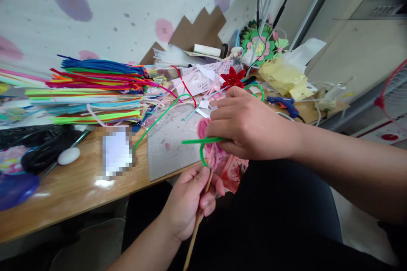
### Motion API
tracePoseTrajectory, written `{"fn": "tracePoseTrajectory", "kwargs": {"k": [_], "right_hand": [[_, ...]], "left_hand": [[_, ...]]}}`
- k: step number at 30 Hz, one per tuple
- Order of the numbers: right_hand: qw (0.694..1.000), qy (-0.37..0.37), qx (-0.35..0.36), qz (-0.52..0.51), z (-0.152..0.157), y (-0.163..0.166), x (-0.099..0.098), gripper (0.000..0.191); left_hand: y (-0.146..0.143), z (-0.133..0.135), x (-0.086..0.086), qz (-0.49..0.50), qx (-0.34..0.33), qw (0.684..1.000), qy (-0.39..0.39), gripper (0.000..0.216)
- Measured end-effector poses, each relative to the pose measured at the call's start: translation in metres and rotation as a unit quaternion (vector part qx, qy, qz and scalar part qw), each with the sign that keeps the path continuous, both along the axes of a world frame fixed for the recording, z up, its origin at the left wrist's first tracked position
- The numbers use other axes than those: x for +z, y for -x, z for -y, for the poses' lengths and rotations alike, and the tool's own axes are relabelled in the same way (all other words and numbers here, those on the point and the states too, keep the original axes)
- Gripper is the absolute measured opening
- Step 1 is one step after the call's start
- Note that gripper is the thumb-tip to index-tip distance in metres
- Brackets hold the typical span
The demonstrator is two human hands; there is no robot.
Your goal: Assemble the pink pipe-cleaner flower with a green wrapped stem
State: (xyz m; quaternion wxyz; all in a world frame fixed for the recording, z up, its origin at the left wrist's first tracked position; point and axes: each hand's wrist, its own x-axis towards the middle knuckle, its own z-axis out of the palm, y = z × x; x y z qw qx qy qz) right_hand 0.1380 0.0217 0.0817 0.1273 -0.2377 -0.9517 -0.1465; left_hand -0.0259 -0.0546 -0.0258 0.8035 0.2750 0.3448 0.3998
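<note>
My left hand (193, 199) is closed round a thin wooden stick (194, 235), which slants down toward my lap. At the stick's upper end is a fuzzy pink pipe-cleaner flower (216, 154), partly covered by my hands. A green pipe cleaner (195, 141) curls by the flower's base and runs into my right hand (244, 125). That hand has its fingers bent and pressed together on the green pipe cleaner, just above the flower. A red pipe-cleaner flower (233, 78) lies beyond my right hand.
Bundles of coloured pipe cleaners (98, 76) lie at the left. A grey cutting mat (168, 152) is on the wooden table (73, 203) near its front edge. A blue glue gun (286, 105) and yellow packaging (282, 76) are at the right. Cardboard (200, 29) leans behind.
</note>
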Motion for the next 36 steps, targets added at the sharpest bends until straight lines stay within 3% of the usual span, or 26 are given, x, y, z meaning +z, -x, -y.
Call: {"fn": "tracePoseTrajectory", "kwargs": {"k": [7,25,32,36], "right_hand": [[0.999,0.037,0.014,0.011,-0.007,-0.006,0.008,0.02],[0.998,0.043,0.024,0.05,-0.014,-0.012,0.018,0.019],[0.997,0.025,0.039,0.062,-0.016,-0.014,0.022,0.018],[0.992,0.019,0.074,0.103,-0.008,-0.008,0.034,0.024]], "left_hand": [[0.001,-0.001,0.004,0.035,-0.006,0.998,0.045,0.023],[-0.002,0.001,0.005,-0.05,-0.007,0.998,0.024,0.022],[-0.003,0.001,0.004,-0.177,-0.003,0.983,-0.045,0.024],[-0.003,-0.001,0.003,-0.333,-0.048,0.929,-0.151,0.034]]}}
